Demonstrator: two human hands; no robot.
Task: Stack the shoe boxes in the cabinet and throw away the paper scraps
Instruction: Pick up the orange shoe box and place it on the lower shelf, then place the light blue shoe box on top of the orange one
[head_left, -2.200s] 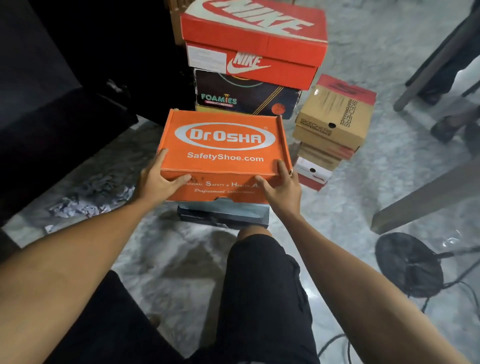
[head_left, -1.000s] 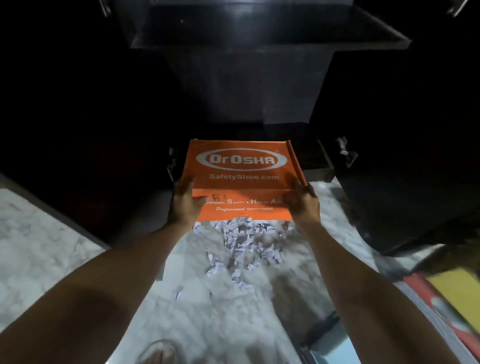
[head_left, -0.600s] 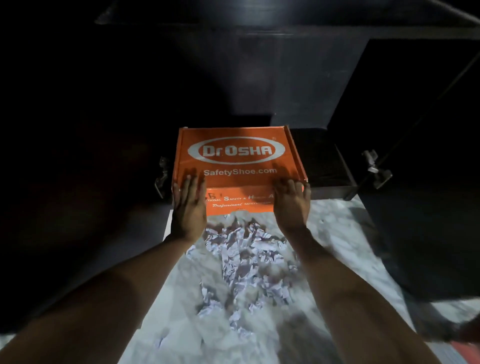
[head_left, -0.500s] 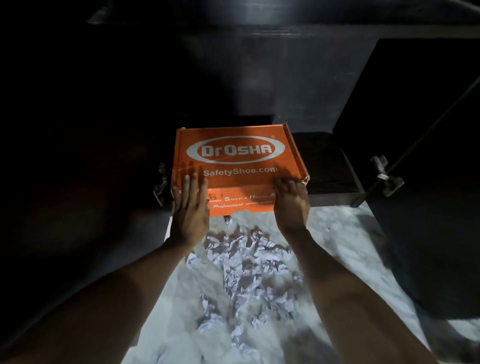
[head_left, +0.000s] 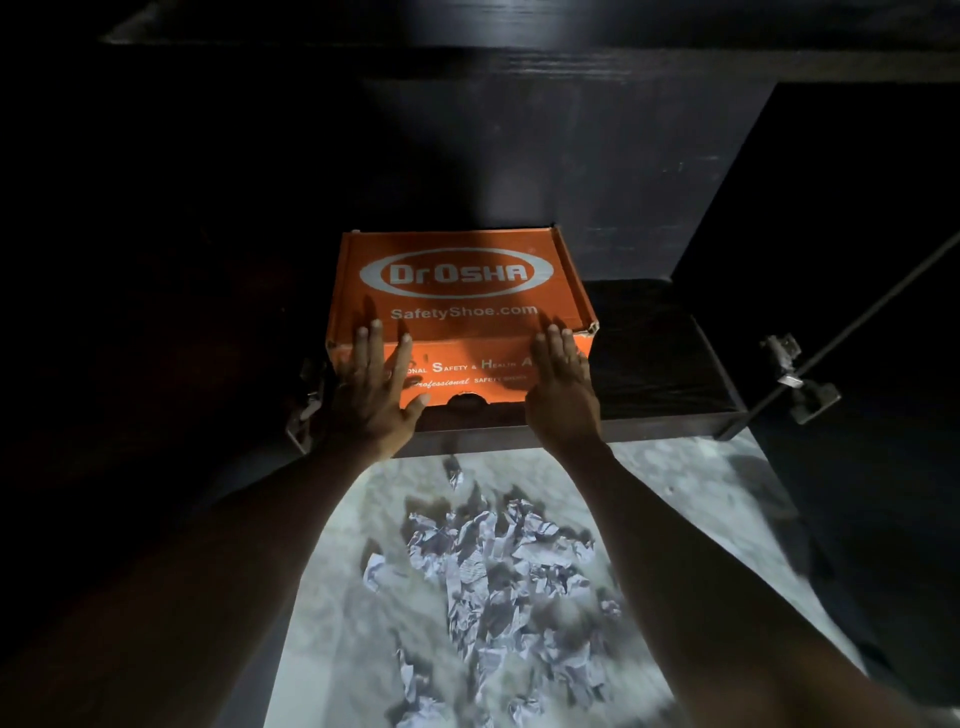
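Now orange shoe box on cabinet floor, left hand, right hand flat against its front

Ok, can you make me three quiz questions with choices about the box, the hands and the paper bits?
1. Where is the orange cardboard shoe box?
A. cabinet bottom shelf
B. on the floor
C. on the papers

2. What colour is its lettering?
A. black
B. white
C. green

3. How are the left hand and right hand?
A. fists
B. flat against the box
C. holding paper

Answers: 1 A, it sits on the dark cabinet shelf. 2 B, white logo. 3 B, straight fingers press its front; the crumpled white paper scraps lie untouched on the marble floor.
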